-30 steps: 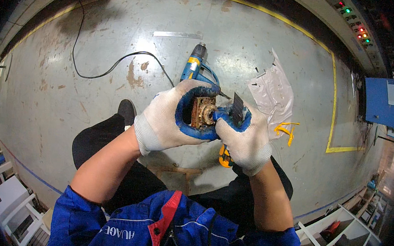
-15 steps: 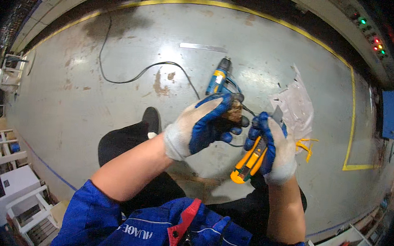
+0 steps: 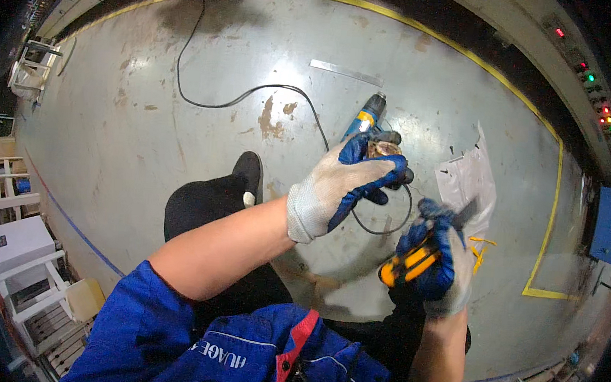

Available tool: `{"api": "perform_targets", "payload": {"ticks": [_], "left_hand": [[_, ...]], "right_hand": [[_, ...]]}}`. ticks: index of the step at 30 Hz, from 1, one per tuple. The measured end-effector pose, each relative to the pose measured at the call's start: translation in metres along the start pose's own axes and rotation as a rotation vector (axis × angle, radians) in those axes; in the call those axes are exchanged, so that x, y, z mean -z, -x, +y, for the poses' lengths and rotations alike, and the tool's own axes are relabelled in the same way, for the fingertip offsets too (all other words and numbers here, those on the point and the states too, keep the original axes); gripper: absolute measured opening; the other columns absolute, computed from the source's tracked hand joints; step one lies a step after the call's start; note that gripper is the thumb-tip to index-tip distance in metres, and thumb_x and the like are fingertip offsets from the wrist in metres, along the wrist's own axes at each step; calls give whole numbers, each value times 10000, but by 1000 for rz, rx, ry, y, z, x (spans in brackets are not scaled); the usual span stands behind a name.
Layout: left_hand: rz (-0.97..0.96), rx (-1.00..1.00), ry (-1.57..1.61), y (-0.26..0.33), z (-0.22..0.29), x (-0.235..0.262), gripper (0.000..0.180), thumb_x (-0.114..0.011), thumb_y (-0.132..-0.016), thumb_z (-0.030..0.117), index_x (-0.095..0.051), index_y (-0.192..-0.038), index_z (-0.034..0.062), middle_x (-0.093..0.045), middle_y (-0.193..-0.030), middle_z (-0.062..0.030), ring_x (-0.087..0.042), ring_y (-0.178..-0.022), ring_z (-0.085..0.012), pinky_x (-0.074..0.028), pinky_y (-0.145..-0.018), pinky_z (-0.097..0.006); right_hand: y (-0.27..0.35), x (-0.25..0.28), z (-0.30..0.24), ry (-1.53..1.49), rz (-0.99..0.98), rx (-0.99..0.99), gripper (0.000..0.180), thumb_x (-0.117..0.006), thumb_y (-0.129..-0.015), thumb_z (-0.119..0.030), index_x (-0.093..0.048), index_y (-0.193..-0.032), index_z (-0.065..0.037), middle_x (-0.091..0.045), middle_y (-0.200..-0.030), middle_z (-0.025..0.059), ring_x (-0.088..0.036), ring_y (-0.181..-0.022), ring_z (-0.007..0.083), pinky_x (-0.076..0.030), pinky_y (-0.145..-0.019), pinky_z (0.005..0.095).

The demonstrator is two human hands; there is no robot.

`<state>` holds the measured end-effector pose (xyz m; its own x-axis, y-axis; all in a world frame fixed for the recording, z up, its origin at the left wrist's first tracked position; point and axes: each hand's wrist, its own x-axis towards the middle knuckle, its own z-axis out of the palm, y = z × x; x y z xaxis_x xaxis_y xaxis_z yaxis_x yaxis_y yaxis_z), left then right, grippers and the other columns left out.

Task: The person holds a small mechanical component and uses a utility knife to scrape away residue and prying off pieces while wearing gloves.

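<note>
My left hand [image 3: 349, 180], in a white glove with blue coating, is closed around a small brownish, dark-edged piece [image 3: 384, 150]; its kind is unclear and the fingers hide much of it. Lower and to the right, my right hand [image 3: 450, 267], gloved alike, grips a yellow-orange utility knife [image 3: 409, 265] by its handle. The knife's blade [image 3: 466, 214] sticks out past the thumb side, slightly blurred. Just beyond my left hand a blue corded heat gun [image 3: 365, 119] lies on the floor, its handle partly hidden by the hand.
A black cord [image 3: 256, 89] winds across the grey floor. A flat metal strip [image 3: 346, 72] lies beyond the heat gun. At right are a crumpled white sheet [image 3: 473, 177] with small dark bits and some yellow strips [image 3: 482, 254]. A white cabinet [image 3: 25, 244] stands at left.
My left hand has moved up and right with the brownish piece and turned its back more toward me. My right hand has shifted right and slightly down with the utility knife, and the view has shifted.
</note>
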<state>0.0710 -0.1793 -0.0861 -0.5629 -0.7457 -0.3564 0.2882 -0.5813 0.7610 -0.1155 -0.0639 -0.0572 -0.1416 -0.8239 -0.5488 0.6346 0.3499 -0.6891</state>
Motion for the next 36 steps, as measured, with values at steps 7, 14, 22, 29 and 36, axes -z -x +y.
{"api": "perform_targets", "payload": {"ticks": [7,14,22,29,36], "left_hand": [[-36,9,-4,0,9,-5,552,-753,-922,174,-525,-1398,14,-668,-1068,-44,-632,-951,-125,-528,-816,-285],[-4,-153,-515,11,11,-14,807,-914,-722,171,-462,-1362,-23,-632,-1126,-75,-639,-1021,-161,-539,-936,-314],[-77,-364,-738,7,1,-16,1049,-998,-633,309,-358,-1392,-29,-581,-1200,-106,-605,-1108,-188,-500,-1017,-342],[-61,-357,-720,5,-5,-13,1046,-1004,-637,322,-359,-1389,-12,-579,-1211,-115,-603,-1125,-197,-507,-1012,-346],[10,-479,-846,4,-13,-10,950,-987,-655,366,-460,-1363,15,-577,-1241,-157,-613,-1147,-274,-500,-1018,-393]], "right_hand": [[1,-7,1,752,36,332,166,-671,-976,-152,-660,-1034,3,-633,-769,27,-592,-701,110,-493,-670,270],[-9,-13,-7,1389,59,450,400,-790,-796,-246,-616,-1081,-26,-677,-979,236,-665,-884,444,-529,-761,515],[-3,-8,-5,1536,81,748,382,-815,-729,-232,-603,-992,-53,-638,-867,182,-672,-820,391,-538,-701,489],[0,-10,-8,1615,89,691,416,-827,-710,-237,-594,-1004,-57,-649,-898,173,-677,-815,384,-546,-706,491],[2,-12,-8,1739,115,574,440,-831,-728,-255,-582,-1021,-42,-655,-940,206,-681,-854,393,-562,-729,490]]}}
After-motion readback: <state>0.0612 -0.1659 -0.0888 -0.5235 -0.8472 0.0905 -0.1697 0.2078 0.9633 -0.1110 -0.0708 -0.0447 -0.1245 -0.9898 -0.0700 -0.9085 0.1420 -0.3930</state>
